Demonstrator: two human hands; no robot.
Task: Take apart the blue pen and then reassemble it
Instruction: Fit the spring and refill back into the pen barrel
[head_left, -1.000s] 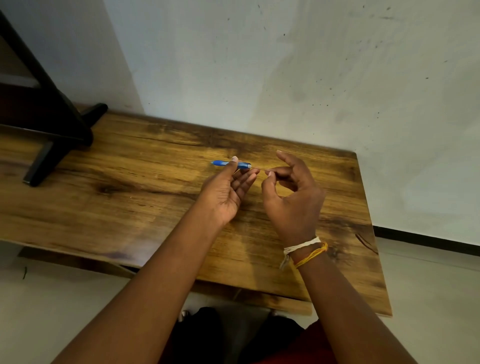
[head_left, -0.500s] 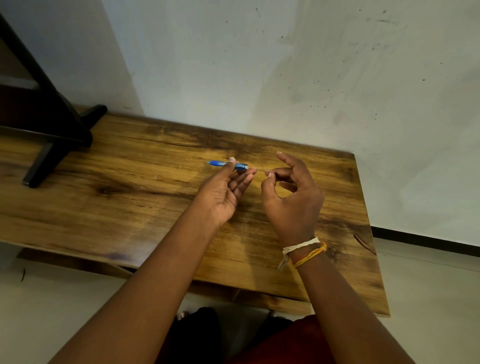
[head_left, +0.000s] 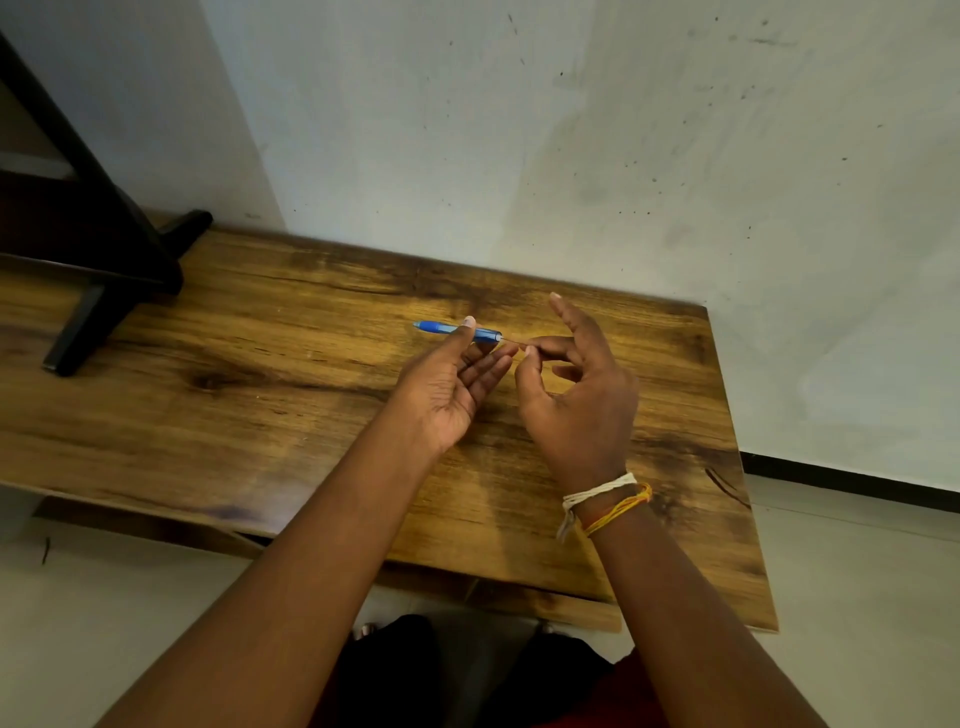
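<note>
The blue pen barrel (head_left: 436, 328) lies level above the wooden table (head_left: 260, 395), pinched between thumb and fingers of my left hand (head_left: 447, 384). A thin refill (head_left: 511, 340) sticks out of the barrel's right end. My right hand (head_left: 576, 395) pinches that refill's end between thumb and middle finger, with the index finger raised. Both hands hover over the table's middle, close together.
A black stand's foot (head_left: 98, 312) rests on the table's far left corner. A pale wall (head_left: 571, 156) runs behind the table. The table's right edge (head_left: 727, 441) drops to a light floor. My knees (head_left: 467, 675) show below the front edge.
The hands have shifted slightly; the refill shows a little more between the barrel and my right fingers. The grips are unchanged.
</note>
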